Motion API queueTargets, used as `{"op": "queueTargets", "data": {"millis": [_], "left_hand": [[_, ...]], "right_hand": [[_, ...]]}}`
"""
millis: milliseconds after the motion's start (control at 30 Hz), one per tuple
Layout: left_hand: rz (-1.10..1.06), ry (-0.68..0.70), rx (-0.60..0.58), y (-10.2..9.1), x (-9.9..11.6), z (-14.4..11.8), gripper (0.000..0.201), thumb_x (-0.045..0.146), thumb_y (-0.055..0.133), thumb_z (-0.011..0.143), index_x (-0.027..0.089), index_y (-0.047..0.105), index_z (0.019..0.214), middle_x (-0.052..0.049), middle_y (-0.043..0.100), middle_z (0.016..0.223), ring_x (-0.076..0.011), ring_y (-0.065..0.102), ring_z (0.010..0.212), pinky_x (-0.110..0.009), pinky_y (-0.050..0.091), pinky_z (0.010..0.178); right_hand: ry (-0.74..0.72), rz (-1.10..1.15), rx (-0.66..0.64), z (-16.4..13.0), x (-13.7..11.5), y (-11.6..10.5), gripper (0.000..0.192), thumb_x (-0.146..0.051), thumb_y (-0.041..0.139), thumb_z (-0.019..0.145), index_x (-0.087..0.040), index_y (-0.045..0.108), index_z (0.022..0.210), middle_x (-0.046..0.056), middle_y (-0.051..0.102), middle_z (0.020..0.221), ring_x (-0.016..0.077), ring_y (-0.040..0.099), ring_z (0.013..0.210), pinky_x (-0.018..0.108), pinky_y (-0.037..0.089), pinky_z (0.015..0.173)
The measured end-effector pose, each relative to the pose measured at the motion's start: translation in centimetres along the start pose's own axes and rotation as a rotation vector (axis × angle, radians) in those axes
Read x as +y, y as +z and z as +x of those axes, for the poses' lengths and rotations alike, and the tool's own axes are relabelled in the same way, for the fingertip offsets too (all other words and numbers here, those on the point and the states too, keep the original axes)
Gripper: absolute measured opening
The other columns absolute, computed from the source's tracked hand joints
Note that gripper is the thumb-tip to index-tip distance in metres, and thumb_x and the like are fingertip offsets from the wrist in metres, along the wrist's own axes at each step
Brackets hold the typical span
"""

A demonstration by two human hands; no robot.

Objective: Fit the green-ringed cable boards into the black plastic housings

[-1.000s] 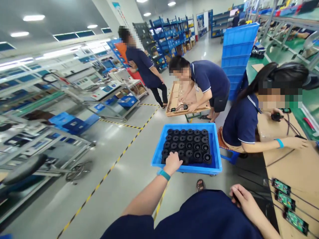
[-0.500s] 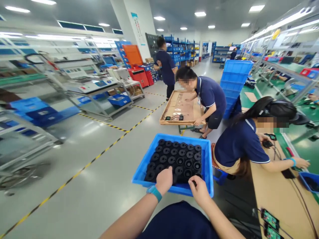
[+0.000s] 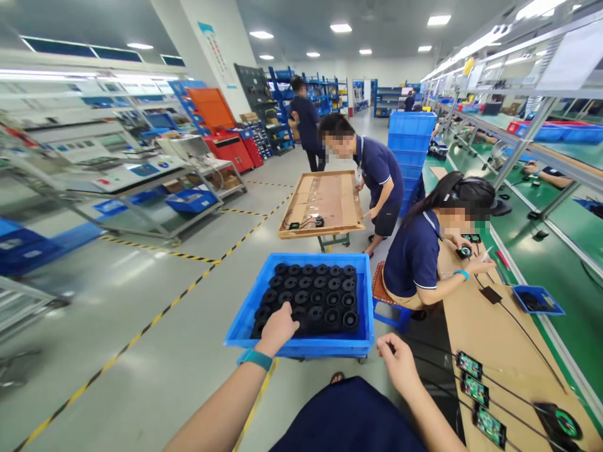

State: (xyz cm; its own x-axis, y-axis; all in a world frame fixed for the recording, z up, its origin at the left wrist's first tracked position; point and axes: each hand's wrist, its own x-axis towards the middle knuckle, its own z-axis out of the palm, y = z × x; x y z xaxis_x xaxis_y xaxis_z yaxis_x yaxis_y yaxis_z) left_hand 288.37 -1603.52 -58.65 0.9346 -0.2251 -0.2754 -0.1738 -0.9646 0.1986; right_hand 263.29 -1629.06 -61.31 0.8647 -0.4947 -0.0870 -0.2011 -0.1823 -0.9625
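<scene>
A blue crate (image 3: 301, 346) stands in front of me, filled with rows of black round parts (image 3: 320, 295). My left hand (image 3: 277, 328), with a teal wristband, lies on the parts at the crate's near left corner. Its fingers are bent down over them and the grip is hidden. My right hand (image 3: 401, 367) hovers just outside the crate's near right corner. Its fingers are pinched together, with something small and dark at the tips.
A seated person (image 3: 414, 257) works at the brown workbench (image 3: 499, 333) on my right, which carries green circuit boards (image 3: 475, 389), cables and a small blue bin (image 3: 537, 300). Another person bends over a wooden tray cart (image 3: 325, 201). Stacked blue crates (image 3: 409, 138) stand behind them. Striped tape (image 3: 141, 333) crosses the floor.
My right hand went from my lap to the crate's near edge, then drew back to the right. My left hand stayed on the parts. The view swung right.
</scene>
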Motion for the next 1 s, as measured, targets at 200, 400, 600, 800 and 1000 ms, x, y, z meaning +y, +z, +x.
{"op": "queueTargets", "data": {"millis": [200, 400, 600, 800, 1000], "left_hand": [[-0.85, 0.099, -0.23, -3.6, 2.3, -3.6, 0.042, 0.028, 0.061, 0.079, 0.022, 0.048, 0.119, 0.006, 0.054, 0.067, -0.0095, 0.046, 0.045, -0.022, 0.029, 0.046], [-1.334, 0.281, -0.86, -0.6, 11.0, -7.7, 0.059, 0.037, 0.075, 0.076, 0.022, 0.05, 0.128, 0.007, 0.05, 0.07, -0.0025, 0.032, 0.044, -0.02, 0.022, 0.043], [-1.083, 0.279, -1.356, 5.7, 17.0, -10.8, 0.057, 0.041, 0.081, 0.073, 0.02, 0.051, 0.116, 0.011, 0.037, 0.058, -0.0033, 0.031, 0.045, -0.02, 0.022, 0.046], [-0.659, 0.351, -1.694, 11.7, 22.0, -18.4, 0.065, 0.059, 0.082, 0.069, 0.02, 0.051, 0.11, 0.007, 0.049, 0.069, -0.0022, 0.035, 0.047, -0.02, 0.019, 0.045], [-0.468, 0.327, -1.798, 17.2, 26.0, -27.4, 0.06, 0.054, 0.084, 0.069, 0.018, 0.051, 0.103, 0.006, 0.049, 0.074, -0.0005, 0.036, 0.048, -0.018, 0.02, 0.047]], "right_hand": [[0.056, 0.073, -0.112, -1.8, -1.6, -1.2, 0.043, -0.056, 0.05, 0.095, -0.018, 0.066, 0.106, 0.006, 0.066, 0.088, 0.0205, 0.06, 0.079, 0.031, 0.048, 0.068], [-0.115, -0.082, 0.042, -5.5, -6.4, -1.2, 0.032, -0.042, 0.051, 0.098, -0.022, 0.066, 0.118, 0.008, 0.066, 0.105, 0.0214, 0.061, 0.098, 0.038, 0.048, 0.094], [0.125, -0.171, 0.481, -12.7, -4.5, -1.1, 0.027, -0.037, 0.066, 0.089, -0.022, 0.068, 0.111, 0.005, 0.061, 0.095, 0.018, 0.058, 0.084, 0.033, 0.05, 0.081], [0.313, -0.103, 0.863, -22.6, -0.5, -2.1, 0.017, -0.025, 0.077, 0.076, -0.021, 0.063, 0.083, 0.001, 0.054, 0.093, 0.0168, 0.053, 0.087, 0.03, 0.046, 0.079], [0.395, 0.003, 1.205, -32.0, 3.1, -5.5, 0.037, -0.034, 0.073, 0.079, -0.021, 0.041, 0.065, -0.003, 0.046, 0.074, 0.0141, 0.046, 0.072, 0.028, 0.039, 0.069]]}}
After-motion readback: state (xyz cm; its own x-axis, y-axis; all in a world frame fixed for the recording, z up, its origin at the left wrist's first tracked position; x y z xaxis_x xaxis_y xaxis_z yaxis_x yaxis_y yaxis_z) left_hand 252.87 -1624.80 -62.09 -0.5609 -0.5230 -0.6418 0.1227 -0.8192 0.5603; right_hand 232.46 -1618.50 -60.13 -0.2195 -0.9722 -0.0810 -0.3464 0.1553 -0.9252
